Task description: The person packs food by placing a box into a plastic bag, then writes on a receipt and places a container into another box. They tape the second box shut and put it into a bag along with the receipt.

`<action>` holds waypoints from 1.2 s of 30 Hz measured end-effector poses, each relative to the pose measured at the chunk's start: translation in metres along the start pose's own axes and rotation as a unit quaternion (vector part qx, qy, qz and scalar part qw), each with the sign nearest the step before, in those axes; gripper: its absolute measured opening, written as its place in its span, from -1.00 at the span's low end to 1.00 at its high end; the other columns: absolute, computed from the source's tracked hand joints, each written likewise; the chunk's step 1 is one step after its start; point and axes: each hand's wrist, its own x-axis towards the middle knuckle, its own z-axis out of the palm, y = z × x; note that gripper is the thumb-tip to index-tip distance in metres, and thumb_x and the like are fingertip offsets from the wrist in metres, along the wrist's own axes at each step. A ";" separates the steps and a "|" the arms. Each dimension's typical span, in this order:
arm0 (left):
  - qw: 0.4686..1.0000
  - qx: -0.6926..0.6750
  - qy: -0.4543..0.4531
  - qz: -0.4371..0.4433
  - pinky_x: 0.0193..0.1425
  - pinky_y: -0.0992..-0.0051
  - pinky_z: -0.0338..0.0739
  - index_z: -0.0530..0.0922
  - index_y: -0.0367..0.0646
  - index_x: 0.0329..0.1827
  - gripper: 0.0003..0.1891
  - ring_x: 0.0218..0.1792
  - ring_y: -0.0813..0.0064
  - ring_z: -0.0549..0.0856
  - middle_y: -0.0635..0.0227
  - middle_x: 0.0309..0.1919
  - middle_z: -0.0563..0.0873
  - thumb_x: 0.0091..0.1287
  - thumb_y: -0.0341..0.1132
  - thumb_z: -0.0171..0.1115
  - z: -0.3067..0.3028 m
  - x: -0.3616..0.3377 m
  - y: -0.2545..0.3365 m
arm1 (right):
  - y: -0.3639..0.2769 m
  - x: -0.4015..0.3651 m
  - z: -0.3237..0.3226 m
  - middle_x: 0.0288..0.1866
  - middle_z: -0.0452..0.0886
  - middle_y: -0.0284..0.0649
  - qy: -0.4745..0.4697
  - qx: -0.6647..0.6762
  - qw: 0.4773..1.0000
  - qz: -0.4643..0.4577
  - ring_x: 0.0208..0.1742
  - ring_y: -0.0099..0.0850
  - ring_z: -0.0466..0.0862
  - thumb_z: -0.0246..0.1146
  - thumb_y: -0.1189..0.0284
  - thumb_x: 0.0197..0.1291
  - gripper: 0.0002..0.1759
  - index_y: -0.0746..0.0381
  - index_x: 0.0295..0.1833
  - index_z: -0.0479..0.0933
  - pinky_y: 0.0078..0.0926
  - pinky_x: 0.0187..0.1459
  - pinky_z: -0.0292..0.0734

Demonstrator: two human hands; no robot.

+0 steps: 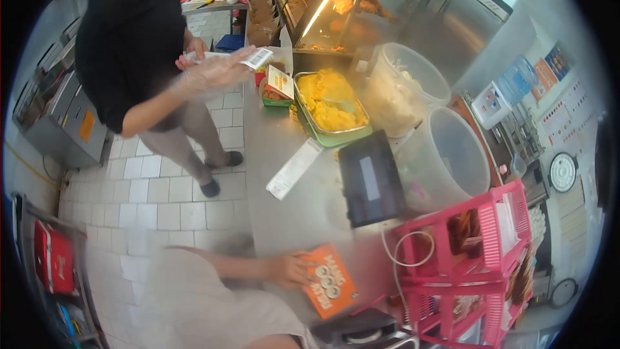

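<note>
From the lower left my left forearm, below a pale blurred sleeve, reaches across to the counter. My left hand [292,270] grips the near edge of an orange food box [332,284] with white lettering and ring shapes printed on it. The fingers curl over the box's left side; the box lies tilted at the counter's edge. Of my right arm only a patch of skin shows at the bottom edge, and its hand is out of frame. Right of the box stands a pink plastic rack [445,271]. A dark tablet [371,178] lies above the box.
On the steel counter [278,136] are a tray of yellow food [326,103], a printed paper strip [294,168] and large clear tubs [445,155]. Across it, a co-worker in black [135,39] wears plastic gloves and holds a labelled white item [258,58]. A lit food cabinet [361,6] stands behind.
</note>
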 end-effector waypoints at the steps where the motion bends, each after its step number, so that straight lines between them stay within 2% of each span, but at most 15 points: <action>1: 1.000 -0.007 0.006 0.018 0.18 0.17 0.23 0.59 -0.01 -0.16 -0.75 0.18 0.40 0.41 0.60 -0.07 0.61 0.10 -0.19 0.25 -0.008 0.004 -0.004 | -0.022 -0.019 0.010 -0.42 0.62 -0.21 -0.086 -0.073 0.979 -0.167 -0.57 -0.44 0.55 0.21 0.37 0.13 -0.76 0.34 -0.20 0.54 -0.50 -0.57 0.40; 2: 0.999 -0.024 0.015 0.034 0.16 0.22 0.26 0.59 -0.04 -0.18 -0.76 0.13 0.41 0.46 0.57 -0.09 0.62 0.11 -0.19 0.24 -0.011 0.006 -0.003 | -0.044 -0.046 0.028 -0.42 0.62 -0.21 -0.093 -0.094 0.978 -0.164 -0.57 -0.44 0.55 0.21 0.37 0.13 -0.76 0.34 -0.20 0.54 -0.50 -0.57 0.40; 3: 0.998 -0.051 0.009 0.033 0.16 0.22 0.26 0.59 -0.04 -0.18 -0.76 0.13 0.41 0.46 0.57 -0.09 0.62 0.11 -0.19 0.24 -0.003 0.002 -0.003 | -0.070 -0.080 0.056 -0.36 0.60 -0.18 -0.287 -0.020 0.949 -0.131 -0.46 -0.33 0.58 0.24 0.43 0.00 -0.80 0.29 -0.25 0.56 -0.48 -0.46 0.46; 5: 0.991 -0.051 0.051 0.111 0.10 0.33 0.32 0.57 -0.08 -0.19 -0.75 -0.02 0.45 0.52 0.50 -0.13 0.63 0.14 -0.17 0.21 0.010 0.001 -0.021 | -0.128 -0.130 0.127 -0.47 0.55 -0.16 -0.482 0.182 0.796 -0.318 -0.49 -0.26 0.55 0.20 0.60 -0.16 -0.83 0.26 -0.34 0.55 -0.45 -0.43 0.47; 6: 0.989 -0.058 0.050 0.126 0.10 0.33 0.32 0.57 -0.08 -0.19 -0.75 -0.02 0.45 0.52 0.50 -0.13 0.63 0.14 -0.17 0.21 0.008 0.005 -0.032 | -0.148 -0.167 0.169 -0.42 0.56 -0.20 -0.540 0.216 0.750 -0.316 -0.47 -0.25 0.57 0.17 0.59 -0.13 -0.83 0.23 -0.32 0.53 -0.43 -0.45 0.47; 9: 0.982 -0.099 0.078 0.138 0.07 0.43 0.35 0.55 -0.11 -0.18 -0.73 -0.11 0.49 0.53 0.46 -0.17 0.62 0.14 -0.16 0.20 0.013 0.012 -0.031 | -0.214 -0.281 0.289 -0.42 0.51 -0.27 -0.555 0.173 0.664 -0.470 -0.44 -0.33 0.60 0.10 0.54 -0.08 -0.81 0.23 -0.26 0.45 -0.41 -0.52 0.50; 12: 0.981 -0.128 0.008 0.145 0.16 0.28 0.25 0.50 -0.13 -0.14 -0.71 0.04 0.37 0.44 0.32 -0.08 0.53 0.13 -0.18 0.15 0.005 0.009 -0.040 | -0.265 -0.366 0.364 -0.44 0.53 -0.24 -0.535 0.111 0.644 -0.536 -0.48 -0.33 0.61 0.13 0.53 -0.13 -0.86 0.22 -0.35 0.45 -0.40 -0.57 0.50; 14: 0.960 -0.270 -0.031 0.070 0.26 0.24 0.15 0.37 -0.24 0.07 -0.59 0.14 0.19 0.33 0.10 0.11 0.39 0.19 -0.25 0.13 -0.011 0.012 -0.042 | -0.288 -0.391 0.389 -0.46 0.53 -0.24 -0.531 0.081 0.666 -0.517 -0.47 -0.34 0.61 0.16 0.48 -0.11 -0.87 0.21 -0.35 0.45 -0.44 -0.55 0.51; 17: 0.943 -0.313 -0.028 0.106 0.29 0.19 0.05 0.26 -0.14 0.21 -0.45 0.17 0.09 0.27 0.19 0.13 0.34 0.15 -0.19 0.15 -0.043 0.007 -0.046 | -0.303 -0.398 0.397 -0.35 0.51 -0.22 -0.522 0.104 0.733 -0.423 -0.31 -0.37 0.57 0.24 0.36 -0.11 -0.78 0.22 -0.32 0.47 -0.50 -0.48 0.51; 20: 0.850 -0.486 -0.155 -0.129 0.29 0.24 0.06 0.24 -0.18 0.20 -0.47 0.21 0.12 0.24 0.20 0.16 0.33 0.18 -0.23 0.14 -0.053 -0.004 -0.057 | -0.319 -0.394 0.378 -0.33 0.47 -0.25 -0.527 0.108 0.766 -0.352 -0.26 -0.36 0.51 0.25 0.32 -0.11 -0.68 0.22 -0.20 0.47 -0.45 -0.48 0.47; 24: 0.881 -0.455 -0.128 -0.027 0.26 0.27 0.09 0.31 -0.15 0.12 -0.53 0.16 0.20 0.31 0.25 0.09 0.39 0.16 -0.23 0.16 -0.084 -0.002 -0.067 | -0.296 -0.454 0.378 -0.33 0.43 -0.28 -0.450 0.105 0.746 -0.479 -0.21 -0.32 0.44 0.24 0.25 -0.08 -0.58 0.20 -0.09 0.43 -0.35 -0.31 0.41; 27: 0.909 -0.402 -0.105 0.034 0.24 0.29 0.12 0.36 -0.14 0.06 -0.58 0.12 0.27 0.36 0.29 0.04 0.43 0.15 -0.23 0.17 -0.071 -0.008 -0.069 | -0.291 -0.475 0.378 -0.21 0.43 -0.25 -0.568 0.386 0.713 -0.139 -0.11 -0.29 0.41 0.21 0.20 -0.04 -0.60 0.17 -0.10 0.41 -0.28 -0.11 0.28; 29: 0.918 -0.381 -0.095 0.058 0.22 0.30 0.13 0.39 -0.13 0.02 -0.61 0.09 0.31 0.39 0.32 0.01 0.46 0.14 -0.22 0.18 -0.065 -0.008 -0.064 | -0.305 -0.451 0.352 -0.11 0.41 -0.21 -0.478 0.196 0.781 -0.351 -0.01 -0.29 0.38 0.22 0.24 -0.03 -0.64 0.16 -0.12 0.42 -0.27 0.00 0.19; 32: 0.937 -0.337 -0.065 0.066 0.20 0.32 0.16 0.44 -0.11 -0.04 -0.66 0.05 0.37 0.44 0.35 -0.04 0.51 0.13 -0.22 0.19 -0.065 -0.005 -0.069 | -0.297 -0.410 0.301 -0.01 0.38 -0.08 -0.512 0.226 0.812 -0.165 0.04 -0.18 0.36 0.25 0.32 -0.02 -0.60 0.21 -0.05 0.39 -0.17 0.06 0.18; 36: 0.954 -0.296 -0.024 0.042 0.17 0.35 0.19 0.51 -0.09 -0.12 -0.72 0.00 0.46 0.51 0.41 -0.10 0.57 0.12 -0.22 0.20 -0.046 -0.011 -0.067 | -0.213 -0.336 0.208 -0.20 0.47 -0.14 -0.343 0.047 0.937 -0.042 -0.12 -0.17 0.44 0.24 0.42 -0.05 -0.73 0.23 -0.19 0.42 -0.28 -0.10 0.30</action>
